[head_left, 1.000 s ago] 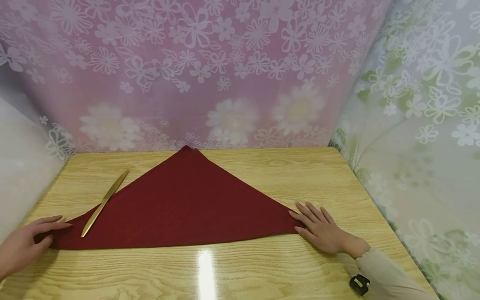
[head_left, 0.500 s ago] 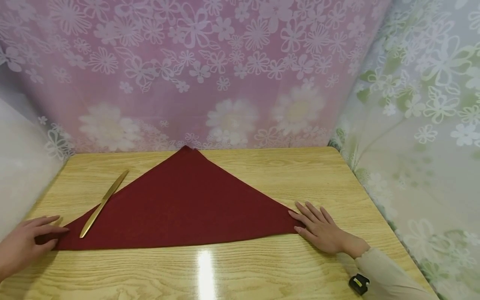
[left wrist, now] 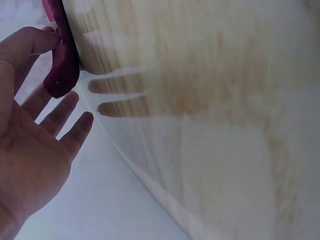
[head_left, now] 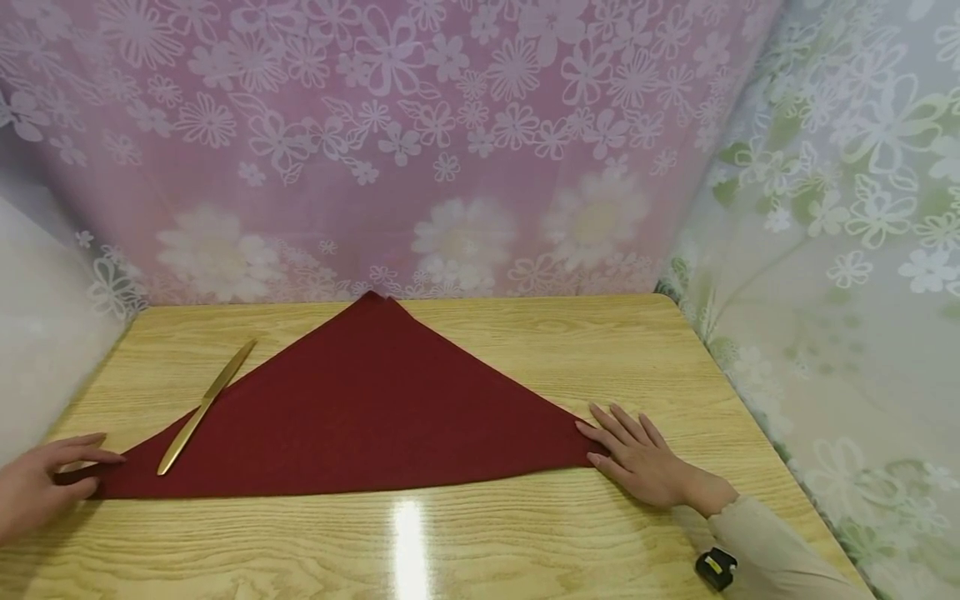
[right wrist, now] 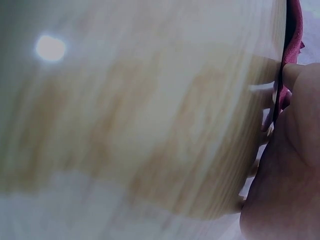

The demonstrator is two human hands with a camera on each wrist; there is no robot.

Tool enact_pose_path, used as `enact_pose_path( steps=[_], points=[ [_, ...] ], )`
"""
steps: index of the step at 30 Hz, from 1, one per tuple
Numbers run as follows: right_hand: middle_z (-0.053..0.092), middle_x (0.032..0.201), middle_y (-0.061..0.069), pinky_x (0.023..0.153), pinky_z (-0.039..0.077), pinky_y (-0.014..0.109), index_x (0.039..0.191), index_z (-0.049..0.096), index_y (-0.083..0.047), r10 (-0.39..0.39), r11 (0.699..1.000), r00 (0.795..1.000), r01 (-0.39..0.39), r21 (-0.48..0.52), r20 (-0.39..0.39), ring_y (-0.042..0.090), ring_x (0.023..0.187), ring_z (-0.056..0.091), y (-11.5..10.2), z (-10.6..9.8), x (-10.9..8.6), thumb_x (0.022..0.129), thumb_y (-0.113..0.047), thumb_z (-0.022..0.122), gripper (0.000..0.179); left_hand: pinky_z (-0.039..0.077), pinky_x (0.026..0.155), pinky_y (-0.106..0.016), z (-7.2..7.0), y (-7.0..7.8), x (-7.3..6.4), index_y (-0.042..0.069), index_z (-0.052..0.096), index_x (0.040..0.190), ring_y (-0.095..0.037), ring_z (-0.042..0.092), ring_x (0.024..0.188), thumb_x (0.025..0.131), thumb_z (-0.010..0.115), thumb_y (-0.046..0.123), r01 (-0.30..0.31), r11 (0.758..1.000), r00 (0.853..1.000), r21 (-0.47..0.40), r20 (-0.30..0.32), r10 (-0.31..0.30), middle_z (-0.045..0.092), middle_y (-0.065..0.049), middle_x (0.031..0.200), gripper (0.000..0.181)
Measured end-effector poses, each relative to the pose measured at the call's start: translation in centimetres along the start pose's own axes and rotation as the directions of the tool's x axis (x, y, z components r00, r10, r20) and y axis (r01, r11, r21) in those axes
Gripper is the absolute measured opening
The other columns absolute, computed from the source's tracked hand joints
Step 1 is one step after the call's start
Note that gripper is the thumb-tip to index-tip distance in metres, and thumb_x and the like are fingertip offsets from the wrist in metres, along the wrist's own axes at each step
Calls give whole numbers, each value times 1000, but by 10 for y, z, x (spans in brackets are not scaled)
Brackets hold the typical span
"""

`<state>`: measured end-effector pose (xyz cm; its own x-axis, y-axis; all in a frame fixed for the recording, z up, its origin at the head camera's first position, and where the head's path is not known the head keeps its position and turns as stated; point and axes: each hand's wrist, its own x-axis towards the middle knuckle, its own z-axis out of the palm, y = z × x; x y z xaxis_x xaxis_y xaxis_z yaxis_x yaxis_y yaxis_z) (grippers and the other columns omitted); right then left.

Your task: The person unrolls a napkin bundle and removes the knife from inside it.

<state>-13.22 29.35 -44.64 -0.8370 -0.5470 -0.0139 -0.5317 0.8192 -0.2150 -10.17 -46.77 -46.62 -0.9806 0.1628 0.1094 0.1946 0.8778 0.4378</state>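
Observation:
A dark red cloth napkin (head_left: 390, 408), folded into a large triangle, lies on the table with its peak at the far edge. At its left corner my left hand (head_left: 48, 487) pinches the cloth between thumb and fingers; in the left wrist view the cloth's end (left wrist: 65, 67) rises off the table at that hand (left wrist: 37, 135). Flat and spread, my right hand (head_left: 648, 462) rests on the right corner, thumb and index finger on the cloth. A gold table knife (head_left: 206, 404) lies slantwise across the napkin's left edge, its far end on the wood.
The wooden table (head_left: 300, 550) reflects a bright light near its front. Beside the right sleeve (head_left: 780, 550) is a small black device (head_left: 717, 568). Floral curtains (head_left: 450, 150) stand behind the table and along both sides.
My left hand has moved slightly left, still at the napkin's left corner, which now reaches a little farther left. The knife has shifted very slightly left. My right hand stays in place.

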Motion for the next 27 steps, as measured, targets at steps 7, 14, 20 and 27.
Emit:
enact_pose_path(
  steps=[7,14,20,27],
  points=[
    [16,146,7,96,6,60,140,29,-23,-4,1000,1000,4,7,-3,34,131,9,0,0,0,95,-36,39,48,42,84,-39,10,-19,-7,-6,59,95,-20,3,132,77,56,-14,39,994,995,-99,-86,-48,24,-21,138,20],
    [16,146,8,96,6,60,140,29,-23,3,1000,1000,-3,11,11,34,131,8,0,-1,0,95,-37,38,48,11,87,-69,10,-23,-9,-7,57,90,-25,0,132,80,57,-9,68,986,992,-149,-100,-84,28,-34,131,10],
    [14,146,5,96,5,60,141,28,-24,0,1000,1000,0,11,12,33,131,8,2,0,0,95,-38,37,49,34,79,-54,0,-14,-3,-3,59,88,-56,15,118,76,60,-10,83,996,996,-43,-33,-85,31,-45,116,14],
    [16,146,5,96,6,60,140,30,-24,-9,999,1000,9,40,1,33,131,10,1,-3,0,94,-37,40,49,30,46,-27,-13,15,3,3,60,85,-36,52,75,72,60,-8,77,986,996,149,22,-81,55,-27,92,17]
  ],
)
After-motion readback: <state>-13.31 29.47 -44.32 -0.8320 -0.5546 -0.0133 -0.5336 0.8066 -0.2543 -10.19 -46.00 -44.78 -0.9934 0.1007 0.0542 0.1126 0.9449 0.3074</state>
